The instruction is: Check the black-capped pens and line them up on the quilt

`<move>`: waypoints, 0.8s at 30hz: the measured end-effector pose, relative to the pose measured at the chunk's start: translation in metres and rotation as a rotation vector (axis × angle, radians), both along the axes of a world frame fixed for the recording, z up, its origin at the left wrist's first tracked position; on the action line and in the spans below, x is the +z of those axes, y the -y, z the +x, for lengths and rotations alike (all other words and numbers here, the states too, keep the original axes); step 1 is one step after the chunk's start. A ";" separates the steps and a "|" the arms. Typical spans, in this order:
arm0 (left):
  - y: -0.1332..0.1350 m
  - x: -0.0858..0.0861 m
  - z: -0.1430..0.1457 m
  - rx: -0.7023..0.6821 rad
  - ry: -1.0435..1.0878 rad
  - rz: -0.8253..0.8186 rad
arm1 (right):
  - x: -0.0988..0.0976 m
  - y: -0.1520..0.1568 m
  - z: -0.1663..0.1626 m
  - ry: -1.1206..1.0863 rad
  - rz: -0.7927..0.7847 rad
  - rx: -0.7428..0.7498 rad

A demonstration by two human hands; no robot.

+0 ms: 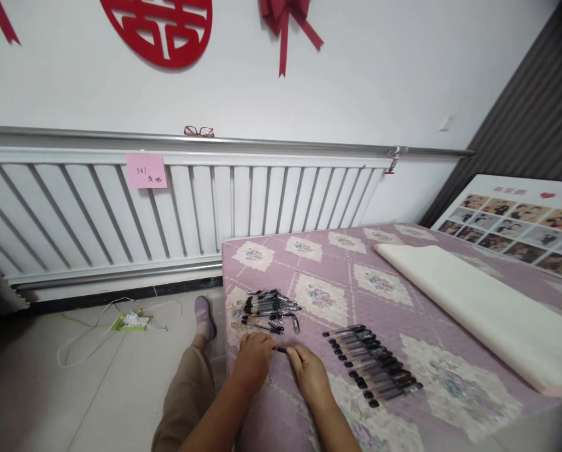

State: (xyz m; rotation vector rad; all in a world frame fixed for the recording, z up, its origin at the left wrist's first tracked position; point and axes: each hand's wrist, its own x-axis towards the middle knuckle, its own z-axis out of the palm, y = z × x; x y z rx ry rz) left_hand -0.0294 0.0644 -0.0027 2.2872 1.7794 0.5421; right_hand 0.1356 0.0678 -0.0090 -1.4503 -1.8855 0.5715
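A dark pen bridges my two hands above the near edge of the bed, mostly hidden by the fingers. My left hand is closed around one end, knuckles up. The other end is pinched between the thumb and fingers of my right hand. Just beyond my left hand lies a loose heap of pens and black caps, pointing different ways. To the right of my right hand, several clear-barrelled pens with black ends lie side by side in a slanting row.
A purple quilted cover with floral diamonds spreads under everything. A cream folded pad lies to the right, near a photo board. A white radiator runs behind. A power strip with cables sits on the floor at left.
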 end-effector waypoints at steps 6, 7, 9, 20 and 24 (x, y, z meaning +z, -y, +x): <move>0.000 0.000 0.000 0.003 0.007 0.002 | -0.001 -0.001 0.002 -0.059 -0.009 -0.023; 0.000 -0.001 0.000 0.009 0.008 0.003 | -0.001 0.000 0.002 -0.089 -0.017 -0.038; 0.000 -0.001 0.001 0.019 0.008 0.002 | -0.001 0.000 0.004 -0.138 -0.048 -0.056; 0.001 0.003 0.001 0.020 -0.006 -0.004 | 0.006 0.001 0.004 -0.170 -0.051 0.001; 0.002 0.002 0.001 0.020 0.015 0.010 | 0.004 0.000 0.004 -0.197 -0.071 -0.001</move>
